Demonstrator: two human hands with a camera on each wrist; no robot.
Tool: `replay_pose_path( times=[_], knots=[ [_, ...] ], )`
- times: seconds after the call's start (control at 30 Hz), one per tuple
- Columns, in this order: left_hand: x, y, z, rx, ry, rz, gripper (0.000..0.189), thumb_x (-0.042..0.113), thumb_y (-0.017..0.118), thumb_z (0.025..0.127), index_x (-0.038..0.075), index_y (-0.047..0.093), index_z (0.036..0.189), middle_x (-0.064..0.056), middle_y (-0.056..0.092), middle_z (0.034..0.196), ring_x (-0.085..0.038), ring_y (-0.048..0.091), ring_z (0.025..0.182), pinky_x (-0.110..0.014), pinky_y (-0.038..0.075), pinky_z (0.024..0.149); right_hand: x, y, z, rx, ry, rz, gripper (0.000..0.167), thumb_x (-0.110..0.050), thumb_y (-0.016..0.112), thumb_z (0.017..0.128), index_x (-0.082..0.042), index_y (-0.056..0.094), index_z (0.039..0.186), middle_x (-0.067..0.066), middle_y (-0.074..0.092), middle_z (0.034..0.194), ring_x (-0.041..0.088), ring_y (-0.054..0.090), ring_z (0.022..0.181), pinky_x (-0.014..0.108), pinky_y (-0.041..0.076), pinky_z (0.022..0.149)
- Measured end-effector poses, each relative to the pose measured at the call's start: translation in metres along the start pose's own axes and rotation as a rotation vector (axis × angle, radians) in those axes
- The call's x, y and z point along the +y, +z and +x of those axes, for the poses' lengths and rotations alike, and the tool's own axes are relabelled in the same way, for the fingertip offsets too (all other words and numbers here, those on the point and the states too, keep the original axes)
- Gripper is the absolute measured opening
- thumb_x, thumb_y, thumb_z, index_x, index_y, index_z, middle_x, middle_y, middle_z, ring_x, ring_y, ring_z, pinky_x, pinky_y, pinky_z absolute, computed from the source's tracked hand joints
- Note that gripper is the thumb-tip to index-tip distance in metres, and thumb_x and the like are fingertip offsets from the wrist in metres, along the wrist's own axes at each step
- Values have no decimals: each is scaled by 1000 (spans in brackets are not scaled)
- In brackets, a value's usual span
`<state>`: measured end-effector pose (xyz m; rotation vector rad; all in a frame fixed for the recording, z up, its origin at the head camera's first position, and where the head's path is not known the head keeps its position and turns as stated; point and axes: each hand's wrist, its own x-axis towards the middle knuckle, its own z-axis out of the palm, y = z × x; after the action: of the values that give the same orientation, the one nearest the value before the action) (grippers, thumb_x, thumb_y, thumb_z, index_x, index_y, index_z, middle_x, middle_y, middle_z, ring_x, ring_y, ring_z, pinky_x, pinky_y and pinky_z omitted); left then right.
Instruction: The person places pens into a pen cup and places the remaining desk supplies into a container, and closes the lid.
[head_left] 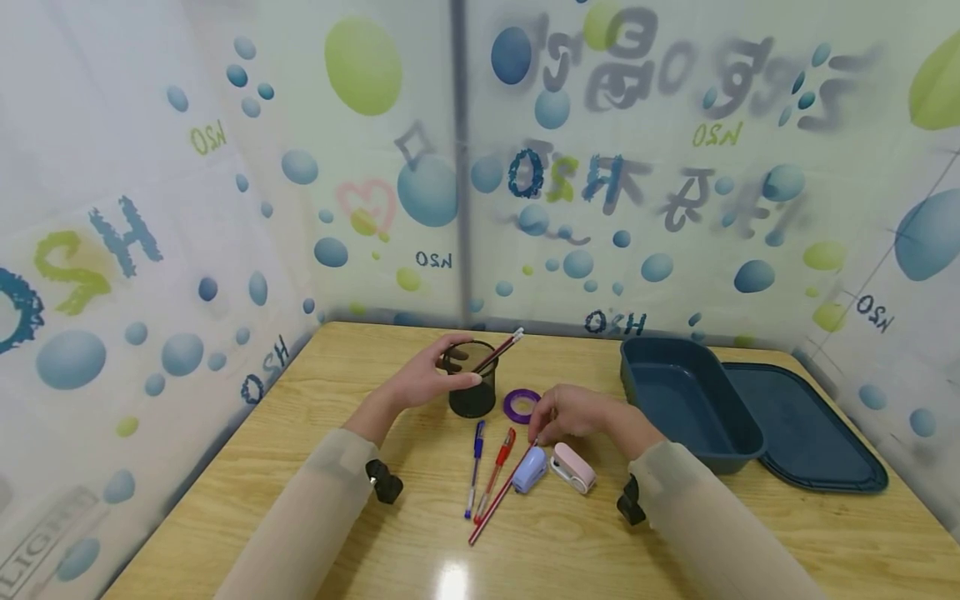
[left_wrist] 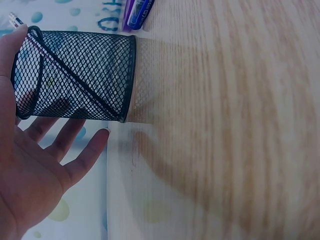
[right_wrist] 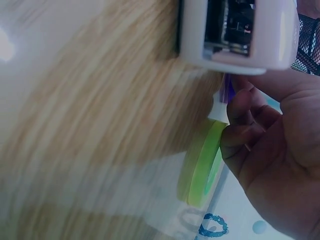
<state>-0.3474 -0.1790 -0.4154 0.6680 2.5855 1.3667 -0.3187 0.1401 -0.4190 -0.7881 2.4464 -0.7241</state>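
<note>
Head view: left hand cups mesh cup — right hand pinches pencil at 6 o'clock; lift and drop in next, I'd say.

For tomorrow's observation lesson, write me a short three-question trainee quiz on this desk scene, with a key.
1. True or false: the left hand holds the black mesh pen cup.
2. What does the right hand pinch? A) the purple tape roll B) the top end of the red pencil on the table C) the pink stapler
3. How many pens lie on the table left of that pencil?

Key: 1 true; 2 B; 3 two, the blue pen and the red pen.
</note>
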Motion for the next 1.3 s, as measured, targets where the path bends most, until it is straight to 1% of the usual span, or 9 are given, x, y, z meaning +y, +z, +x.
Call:
replay_pose_path(
  times=[0.2, 0.47, 0.57, 0.73, 0.87, 0.97, 1.07, 1.2, 1.3],
  knots=[
    [1, 0, 0, -2, 1, 2, 82, 47, 81, 99, 25, 42, 168, -14, 53, 160, -38, 52, 144, -60, 47, 115, 1, 1, -1, 6, -12, -31, 16, -7, 79, 101, -22, 83, 96, -5, 69, 105, 14, 59, 98, 37, 53, 97],
    [2, 1, -1, 3, -18, -1, 80, 48, 81, 99, 29, 44, 167, -14, 53, 160, -39, 53, 140, -58, 51, 111, -1, 0, -3, -13, -62, -88, 10, -11, 78, 102, -19, 80, 98, -3, 67, 106, 13, 55, 99, 37, 50, 97],
    [2, 1, -1, 3, -16, -5, 80, 48, 81, 99, 28, 44, 167, -14, 53, 160, -39, 53, 140, -58, 51, 111, -1, 0, -4, -12, -64, -81, 10, -12, 76, 104, -20, 79, 99, -3, 66, 107, 14, 55, 100, 37, 49, 97],
    [2, 1, 1, 6, -14, -6, 79, 48, 82, 98, 30, 45, 166, -14, 54, 160, -38, 54, 141, -59, 49, 113, -2, -3, -8, -8, -30, -29, 11, -13, 74, 105, -22, 78, 101, -3, 68, 107, 16, 57, 101, 37, 49, 93],
    [0, 1, 1, 5, -11, -5, 81, 48, 82, 98, 28, 44, 167, -15, 53, 160, -39, 54, 141, -59, 50, 112, -3, -8, -11, -10, -17, 16, 9, -12, 71, 107, -20, 76, 105, -2, 68, 104, 18, 58, 99, 35, 49, 89],
    [-1, 1, 2, 5, -4, -2, 82, 48, 81, 99, 26, 43, 168, -15, 53, 160, -38, 53, 142, -60, 49, 113, -1, -12, -13, 0, -24, 45, 8, -13, 69, 108, -18, 75, 108, 0, 67, 103, 18, 58, 98, 34, 49, 88],
    [0, 0, 2, 7, -6, 1, 81, 48, 81, 99, 27, 43, 168, -14, 54, 159, -38, 54, 142, -59, 50, 113, 1, -14, -16, 8, -52, 93, 8, -14, 69, 109, -16, 76, 112, 1, 67, 103, 18, 58, 95, 33, 50, 85],
    [0, 1, 2, 6, -12, 2, 81, 48, 81, 99, 27, 43, 168, -14, 54, 160, -38, 54, 142, -59, 50, 113, 1, -18, -22, 8, -82, 179, 13, -17, 68, 109, -12, 76, 118, 3, 68, 102, 20, 59, 89, 33, 50, 77],
    [0, 1, 2, 7, -12, 3, 81, 48, 81, 99, 27, 43, 168, -14, 54, 159, -38, 53, 142, -59, 50, 112, -1, -21, -28, 10, -77, 238, 21, -21, 67, 110, -7, 75, 124, 5, 69, 104, 25, 59, 89, 35, 50, 74]
  ],
)
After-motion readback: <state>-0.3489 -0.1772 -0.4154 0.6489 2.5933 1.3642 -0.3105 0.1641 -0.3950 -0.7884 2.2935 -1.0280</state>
